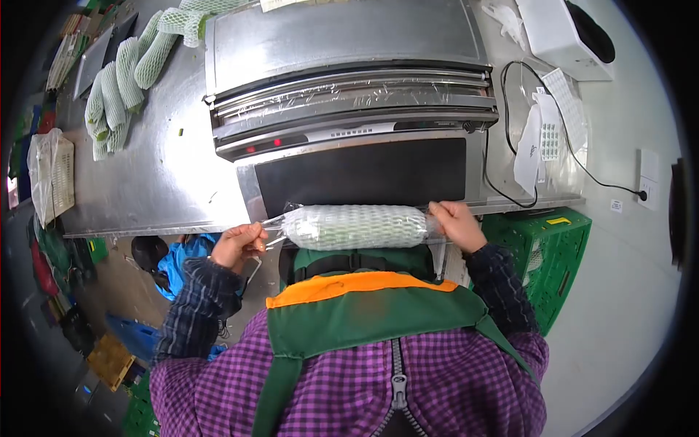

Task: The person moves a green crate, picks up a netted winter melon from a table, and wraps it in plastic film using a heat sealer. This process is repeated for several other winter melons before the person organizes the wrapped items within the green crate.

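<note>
A long, pale green piece of produce in a white foam net (355, 227) lies crosswise in front of me, wrapped in clear plastic film. I cannot make out its exact kind. My left hand (239, 245) pinches the gathered film at the left end. At the right end, the fingers of my right hand (459, 226) are closed on the film. The package is held level at the table's front edge, just before the black plate (364, 175) of a film-wrapping machine (349, 102). Two red lights glow on the machine's front.
Several foam-netted pieces (120, 87) lie on the metal table (171, 160) at the upper left. A plastic-lined basket (64, 175) stands at the left edge. To the right are a black cable (504, 102), papers (539, 138) and a green crate (546, 255) below table height.
</note>
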The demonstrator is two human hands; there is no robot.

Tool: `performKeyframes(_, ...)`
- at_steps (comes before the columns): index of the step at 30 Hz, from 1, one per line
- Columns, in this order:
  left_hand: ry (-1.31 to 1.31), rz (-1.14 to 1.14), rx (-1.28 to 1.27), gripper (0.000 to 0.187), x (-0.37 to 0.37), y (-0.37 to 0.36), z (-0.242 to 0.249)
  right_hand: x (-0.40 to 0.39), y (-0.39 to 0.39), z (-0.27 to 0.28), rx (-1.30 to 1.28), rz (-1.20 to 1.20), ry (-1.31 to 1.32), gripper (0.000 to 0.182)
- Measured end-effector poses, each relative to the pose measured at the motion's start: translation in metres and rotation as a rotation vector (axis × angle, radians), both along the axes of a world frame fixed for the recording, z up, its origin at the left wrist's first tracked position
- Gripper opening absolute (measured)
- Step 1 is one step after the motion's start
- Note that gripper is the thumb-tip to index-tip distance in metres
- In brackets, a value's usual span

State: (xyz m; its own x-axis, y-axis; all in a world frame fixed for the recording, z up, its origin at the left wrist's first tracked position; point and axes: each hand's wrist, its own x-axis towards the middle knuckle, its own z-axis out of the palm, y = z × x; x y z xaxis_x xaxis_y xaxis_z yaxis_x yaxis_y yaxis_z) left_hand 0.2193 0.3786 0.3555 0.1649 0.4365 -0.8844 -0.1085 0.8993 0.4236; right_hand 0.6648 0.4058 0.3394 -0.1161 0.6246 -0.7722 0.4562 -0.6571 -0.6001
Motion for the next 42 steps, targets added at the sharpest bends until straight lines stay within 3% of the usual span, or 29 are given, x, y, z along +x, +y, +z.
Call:
performKeyframes(2,-0.023,0.148,-0.112,0.025,0.016,-0.019,-0.022,0.001,-0.033,-0.041,0.012,-0.225,0.166,0.028)
performKeyframes(4,-0.188,0.135,-0.008,0.021,0.02,-0.042,-0.084,-0.016,-0.05,-0.085,-0.157,-0.488,0.305,0.023)
performKeyframes(5,-0.19,0.135,-0.007,0.021,0.026,-0.044,-0.09,-0.026,-0.052,-0.09,-0.192,-0.504,0.394,0.025)
performKeyframes(6,-0.213,0.112,0.165,0.019,0.036,-0.043,-0.094,-0.031,-0.052,-0.096,-0.225,-0.521,0.485,0.027)
performKeyframes(7,-0.235,0.089,0.335,0.018,0.046,-0.044,-0.097,-0.032,-0.058,-0.112,-0.009,-0.266,0.406,0.028)
performKeyframes(8,-0.233,0.087,0.332,0.018,0.054,-0.049,-0.101,-0.039,-0.058,-0.112,0.2,-0.014,0.322,0.03)
performKeyframes(9,-0.156,0.113,0.345,0.015,0.061,-0.051,-0.105,-0.041,-0.051,-0.112,-0.419,-0.472,0.642,0.027)
performKeyframes(10,-0.083,0.138,0.361,0.013,0.066,-0.05,-0.111,-0.046,-0.048,-0.111,-0.414,-0.476,0.642,0.027)
performKeyframes(12,-0.078,0.24,0.384,0.013,0.081,-0.037,-0.089,-0.057,-0.047,-0.104,-0.399,-0.478,0.671,0.019)
performKeyframes(14,-0.527,0.128,0.452,0.028,0.081,-0.016,-0.071,-0.072,-0.037,-0.03,0.105,-0.109,0.798,0.022)
performKeyframes(16,-0.901,0.014,0.604,0.04,0.119,0.024,-0.007,-0.081,-0.024,-0.025,-0.339,-0.126,1.251,0.03)
performKeyframes(17,-0.678,-0.01,0.898,0.038,0.136,0.03,0.012,-0.088,-0.025,-0.012,-0.282,-0.247,1.402,0.029)
performKeyframes(18,-0.639,0.055,1.021,0.036,0.153,0.033,0.028,-0.095,-0.029,0.002,-0.205,-0.377,1.548,0.03)
performKeyframes(19,-0.589,0.123,1.141,0.035,0.169,0.037,0.044,-0.093,-0.03,0.016,-0.22,-0.371,1.497,0.035)
performKeyframes(22,-1.241,0.348,0.741,0.057,0.154,0.012,0.035,-0.064,-0.041,0.03,-0.314,-0.218,1.454,0.059)
performKeyframes(24,-0.672,0.025,0.832,0.058,0.138,0.013,0.062,-0.053,-0.052,0.041,-0.363,-0.369,1.58,0.062)
performKeyframes(27,-0.44,0.094,0.73,0.047,0.17,0.021,0.059,-0.049,-0.055,-0.002,-0.025,0.016,1.497,0.072)
performKeyframes(28,-0.371,0.089,0.687,0.047,0.189,0.031,0.063,-0.043,-0.052,0.02,-0.064,-0.034,1.519,0.087)
performKeyframes(29,-0.379,-0.031,0.701,0.047,0.201,0.049,0.053,-0.034,-0.062,0.017,-0.011,-0.084,1.513,0.087)
performKeyframes(32,-0.323,-0.445,0.52,0.057,0.26,0.091,0.053,-0.011,-0.092,-0.024,0.091,-0.4,1.469,0.086)
performKeyframes(33,-0.316,-0.555,0.702,0.059,0.29,0.091,0.053,0.0,-0.104,-0.035,0.12,-0.495,1.461,0.085)
performKeyframes(34,-0.312,-0.659,0.882,0.064,0.316,0.088,0.054,0.016,-0.132,-0.043,0.154,-0.722,1.385,0.063)
performKeyframes(35,-0.329,-0.656,0.719,0.065,0.336,0.084,0.064,0.046,-0.152,-0.01,0.33,-0.816,1.327,0.062)
performKeyframes(36,-0.408,-0.673,0.693,0.064,0.35,0.085,0.058,0.07,-0.165,0.043,0.383,-0.933,1.513,0.08)
performKeyframes(37,-0.407,-0.723,0.687,0.063,0.362,0.082,0.055,0.093,-0.201,0.039,0.504,-1.06,1.522,0.064)
performKeyframes(38,-0.403,-0.768,0.68,0.062,0.372,0.077,0.052,0.116,-0.229,0.055,0.636,-1.199,1.321,0.063)
performKeyframes(39,-0.447,-0.82,0.695,0.059,0.38,0.07,0.045,0.153,-0.283,0.02,0.617,-1.27,0.944,0.063)
performKeyframes(40,-0.427,-0.826,0.62,0.054,0.389,0.062,0.038,0.168,-0.305,0.054,0.647,-1.577,1.007,0.062)
performKeyframes(42,-0.434,-0.869,0.458,0.05,0.401,0.046,0.031,0.215,-0.354,0.068,0.733,-1.834,0.424,0.064)
